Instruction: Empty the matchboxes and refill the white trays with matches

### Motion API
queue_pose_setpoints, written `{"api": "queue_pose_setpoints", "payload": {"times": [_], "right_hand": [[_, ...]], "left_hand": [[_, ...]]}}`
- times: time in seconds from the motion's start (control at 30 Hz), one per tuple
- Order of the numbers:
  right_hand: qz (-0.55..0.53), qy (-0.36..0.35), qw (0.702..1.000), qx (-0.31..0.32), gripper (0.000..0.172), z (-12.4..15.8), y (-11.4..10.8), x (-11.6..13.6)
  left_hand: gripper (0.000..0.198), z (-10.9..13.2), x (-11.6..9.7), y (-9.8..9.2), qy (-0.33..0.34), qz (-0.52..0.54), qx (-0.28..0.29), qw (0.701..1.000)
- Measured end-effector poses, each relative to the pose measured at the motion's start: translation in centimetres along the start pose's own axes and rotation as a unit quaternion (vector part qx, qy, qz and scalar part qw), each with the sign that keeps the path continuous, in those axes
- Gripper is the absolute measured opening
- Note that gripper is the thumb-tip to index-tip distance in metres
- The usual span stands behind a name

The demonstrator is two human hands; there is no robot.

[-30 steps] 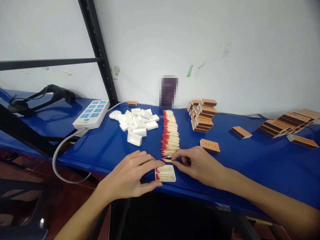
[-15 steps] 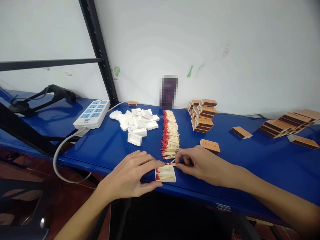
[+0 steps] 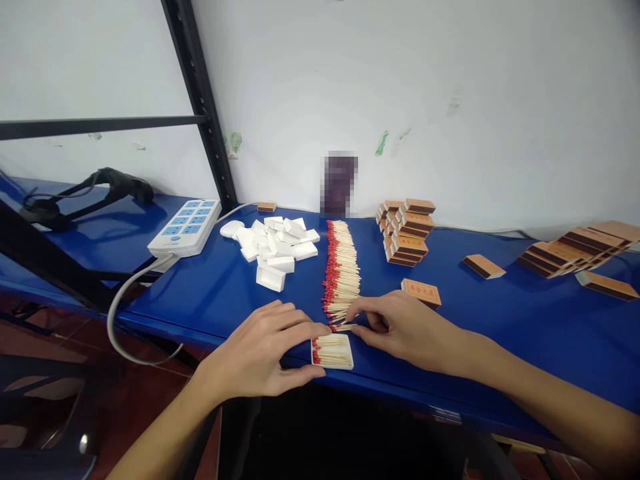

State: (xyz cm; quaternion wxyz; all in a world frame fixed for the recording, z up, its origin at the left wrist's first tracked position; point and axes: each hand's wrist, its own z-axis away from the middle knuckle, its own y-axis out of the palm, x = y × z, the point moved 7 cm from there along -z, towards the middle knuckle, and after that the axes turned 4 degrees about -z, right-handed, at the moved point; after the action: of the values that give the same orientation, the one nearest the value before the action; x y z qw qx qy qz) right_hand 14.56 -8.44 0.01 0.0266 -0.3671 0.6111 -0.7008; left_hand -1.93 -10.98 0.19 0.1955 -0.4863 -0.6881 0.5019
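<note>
At the table's front edge, my left hand (image 3: 273, 350) steadies a small white matchbox tray (image 3: 337, 365) between its thumb and index finger. Inside the tray lie several red-headed matches, heads to the left. My right hand (image 3: 393, 327) is just behind the tray, its thumb and index finger pinched around the tail ends of matches at the near end of a long row of matches (image 3: 343, 267). How many it grips is hard to see. The row runs back toward the wall, red heads on the left.
Left of the row is a heap of white inner trays (image 3: 283, 243). To the right stand stacked matchbox sleeves (image 3: 407, 233), a single matchbox (image 3: 421, 292) and a fanned pile of matchboxes (image 3: 575, 247). A power strip (image 3: 186, 228) sits by a black shelf post (image 3: 205, 100).
My right fingers have shifted slightly left over the near matches, and the tilted match seen between them earlier now lies lower. My left hand stays on the tray.
</note>
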Motion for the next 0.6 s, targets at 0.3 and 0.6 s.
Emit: {"api": "queue_pose_setpoints", "payload": {"times": [0.3, 0.6], "right_hand": [[-0.025, 0.018, 0.999, 0.026, 0.015, -0.28, -0.15, 0.03], [-0.046, 0.045, 0.997, 0.039, 0.015, -0.19, -0.06, 0.03]], "left_hand": [[0.035, -0.12, -0.05, -0.02, 0.002, 0.009, 0.005, 1.0], [0.037, 0.03, 0.01, 0.05, 0.003, 0.005, 0.004, 1.0]]}}
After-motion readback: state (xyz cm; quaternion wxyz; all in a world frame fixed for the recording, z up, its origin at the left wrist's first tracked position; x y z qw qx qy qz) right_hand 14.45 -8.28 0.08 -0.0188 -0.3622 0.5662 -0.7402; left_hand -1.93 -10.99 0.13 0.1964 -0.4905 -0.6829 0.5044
